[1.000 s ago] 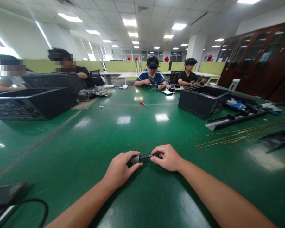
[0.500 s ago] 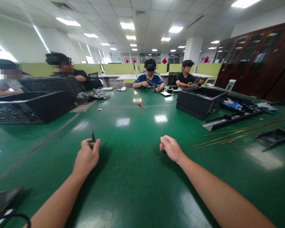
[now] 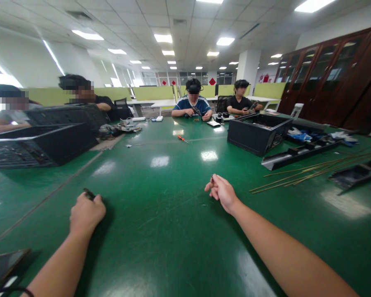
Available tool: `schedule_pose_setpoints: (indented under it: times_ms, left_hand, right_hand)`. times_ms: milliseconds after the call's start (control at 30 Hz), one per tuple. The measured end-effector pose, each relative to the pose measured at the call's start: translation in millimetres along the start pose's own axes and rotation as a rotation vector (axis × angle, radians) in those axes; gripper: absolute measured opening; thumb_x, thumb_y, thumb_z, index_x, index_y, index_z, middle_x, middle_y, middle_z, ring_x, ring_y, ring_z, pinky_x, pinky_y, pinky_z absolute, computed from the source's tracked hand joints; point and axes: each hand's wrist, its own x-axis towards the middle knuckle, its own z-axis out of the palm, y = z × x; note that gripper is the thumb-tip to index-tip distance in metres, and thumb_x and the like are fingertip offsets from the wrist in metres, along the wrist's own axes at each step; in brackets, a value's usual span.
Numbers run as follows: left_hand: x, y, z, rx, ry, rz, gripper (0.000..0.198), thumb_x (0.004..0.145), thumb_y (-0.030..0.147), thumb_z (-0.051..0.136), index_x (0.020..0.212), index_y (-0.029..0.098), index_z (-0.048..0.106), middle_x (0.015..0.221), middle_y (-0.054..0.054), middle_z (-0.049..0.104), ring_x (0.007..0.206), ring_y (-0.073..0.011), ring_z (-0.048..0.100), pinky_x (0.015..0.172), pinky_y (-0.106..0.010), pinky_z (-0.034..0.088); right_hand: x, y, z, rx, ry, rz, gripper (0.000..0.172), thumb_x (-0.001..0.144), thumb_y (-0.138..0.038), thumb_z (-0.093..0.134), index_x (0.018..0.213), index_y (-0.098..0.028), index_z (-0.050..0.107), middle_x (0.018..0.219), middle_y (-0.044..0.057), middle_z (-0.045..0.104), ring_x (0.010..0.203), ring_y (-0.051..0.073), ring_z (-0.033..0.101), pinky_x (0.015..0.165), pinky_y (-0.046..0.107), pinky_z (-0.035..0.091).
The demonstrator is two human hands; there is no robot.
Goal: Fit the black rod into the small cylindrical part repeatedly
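Note:
My left hand (image 3: 87, 214) is closed over the green table (image 3: 154, 247) at the left. Between its fingers and thumb is a small dark object (image 3: 89, 194), mostly hidden by the hand, so its kind does not show. My right hand (image 3: 223, 192) hovers just above the table right of the middle, thumb and index finger pinched and the other fingers curled loosely. A tiny dark bit shows at the pinch, too small to name.
An orange-handled screwdriver (image 3: 182, 139) lies farther back. Black computer cases (image 3: 250, 134) stand right and left. Thin brass-coloured rods (image 3: 284, 181) and dark metal parts lie at right. Several people sit around the table. A dark flat panel (image 3: 6, 268) is at lower left.
My left hand has moved left and toward me with the dark object, which now tilts lower. My right hand stays in place, its lower fingers loosened a little.

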Motion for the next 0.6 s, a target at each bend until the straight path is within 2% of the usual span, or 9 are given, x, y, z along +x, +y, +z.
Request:
schedule_pose_setpoints:
  times_ms: [100,167,233,300,367,467,500,533,600]
  left_hand:
    - [-2.6,2.3,-8.3,-0.013,0.026,-0.074,0.066,0.083,0.040,0.050,0.123,-0.012,0.048,0.098,-0.035,0.065,0.090,-0.0464,0.066,0.066,-0.052,0.053]
    - [-8.6,8.7,-15.1,-0.030,0.134,-0.063,0.074,0.083,0.041,0.052,0.133,-0.012,0.039,0.117,-0.037,0.059,0.110,-0.0473,0.059,0.080,-0.056,0.052]
    - [-22.7,21.4,-19.8,-0.116,0.317,0.079,0.078,0.083,0.043,0.055,0.143,-0.003,0.033,0.137,-0.030,0.049,0.129,-0.0412,0.047,0.100,-0.055,0.045]
    - [-48.1,41.2,-20.0,-0.306,0.389,0.325,0.070,0.083,0.046,0.060,0.141,0.011,0.044,0.136,-0.018,0.056,0.126,-0.0332,0.052,0.107,-0.050,0.041]
    - [-83.9,66.1,-15.1,-0.540,0.193,0.553,0.056,0.081,0.048,0.065,0.129,0.021,0.060,0.114,-0.009,0.070,0.101,-0.0267,0.067,0.099,-0.047,0.049]
    - [-140.6,103.3,-3.9,-0.776,-0.279,0.864,0.052,0.074,0.041,0.077,0.122,0.025,0.066,0.109,-0.008,0.073,0.099,-0.0247,0.069,0.090,-0.039,0.055]
    - [-155.2,113.0,-0.9,-0.838,-0.379,0.925,0.043,0.075,0.037,0.077,0.116,0.026,0.070,0.105,-0.007,0.075,0.096,-0.0235,0.069,0.087,-0.037,0.056]
    - [-165.8,120.3,1.3,-0.892,-0.445,0.967,0.034,0.076,0.034,0.076,0.110,0.027,0.073,0.101,-0.006,0.075,0.094,-0.0225,0.070,0.084,-0.035,0.057]
    - [-172.3,127.1,2.8,-0.961,-0.458,0.958,0.018,0.079,0.029,0.073,0.097,0.026,0.076,0.091,-0.004,0.076,0.086,-0.0202,0.071,0.078,-0.031,0.058]
  right_hand:
    - [-0.7,-3.1,0.4,-0.011,0.006,0.005,0.046,0.081,-0.063,0.060,0.080,-0.018,0.052,0.063,0.001,0.068,0.033,0.004,0.036,0.045,0.022,0.036]
    - [-2.7,-6.8,2.5,-0.016,-0.012,0.023,0.045,0.077,-0.061,0.066,0.079,-0.017,0.056,0.057,-0.001,0.065,0.035,0.005,0.036,0.043,0.022,0.031]
    - [-7.3,-10.1,7.4,-0.007,-0.079,0.069,0.046,0.074,-0.058,0.072,0.079,-0.014,0.061,0.052,-0.002,0.060,0.037,0.006,0.039,0.042,0.021,0.025]
    - [-14.8,-11.6,15.3,0.024,-0.192,0.155,0.048,0.073,-0.059,0.073,0.083,-0.012,0.066,0.049,-0.002,0.059,0.040,0.007,0.042,0.043,0.022,0.022]
    - [-24.4,-10.5,24.6,0.006,-0.334,0.226,0.050,0.072,-0.059,0.073,0.087,-0.011,0.069,0.048,-0.001,0.058,0.041,0.008,0.042,0.044,0.022,0.019]
    - [-38.3,-6.6,36.1,-0.086,-0.547,0.298,0.049,0.075,-0.057,0.073,0.087,-0.010,0.072,0.047,-0.001,0.059,0.039,0.006,0.036,0.043,0.023,0.017]
    - [-41.7,-5.5,38.4,-0.105,-0.596,0.305,0.047,0.074,-0.056,0.074,0.081,-0.010,0.072,0.048,-0.001,0.060,0.039,0.006,0.036,0.043,0.023,0.017]
    - [-44.0,-4.7,40.0,-0.118,-0.636,0.303,0.045,0.074,-0.055,0.075,0.075,-0.010,0.071,0.049,0.000,0.060,0.039,0.006,0.035,0.043,0.023,0.018]
    - [-45.2,-4.4,41.3,-0.128,-0.676,0.296,0.044,0.074,-0.054,0.075,0.068,-0.011,0.069,0.051,0.001,0.062,0.040,0.006,0.033,0.043,0.023,0.019]
